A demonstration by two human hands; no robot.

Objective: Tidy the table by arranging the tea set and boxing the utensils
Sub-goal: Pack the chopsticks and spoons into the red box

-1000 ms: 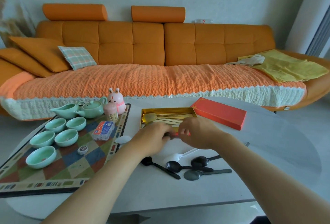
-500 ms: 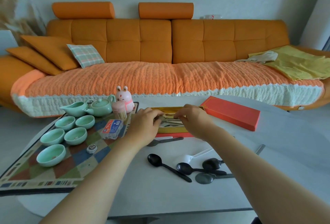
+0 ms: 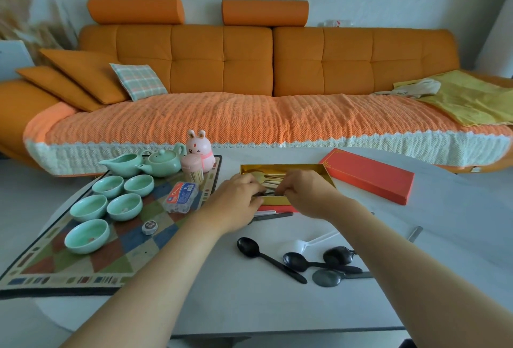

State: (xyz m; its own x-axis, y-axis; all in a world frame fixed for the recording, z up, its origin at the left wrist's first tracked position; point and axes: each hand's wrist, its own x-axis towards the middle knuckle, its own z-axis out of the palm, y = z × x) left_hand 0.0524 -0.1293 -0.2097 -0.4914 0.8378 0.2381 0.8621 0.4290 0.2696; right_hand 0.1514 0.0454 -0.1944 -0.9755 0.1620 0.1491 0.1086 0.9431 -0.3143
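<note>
Left hand [image 3: 239,198], right hand [image 3: 304,194] over gold box [image 3: 280,167], pinching a utensil [image 3: 268,193] — mostly hidden

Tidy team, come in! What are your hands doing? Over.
Left hand and right hand pinch a dark utensil inside the gold box. Black spoons not yet boxed. Red lid off, nothing blocking.

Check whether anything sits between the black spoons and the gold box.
Left hand and right hand cover the box's near end; a dark utensil lies along its front edge. Nothing else visible between it and the black spoons.
</note>
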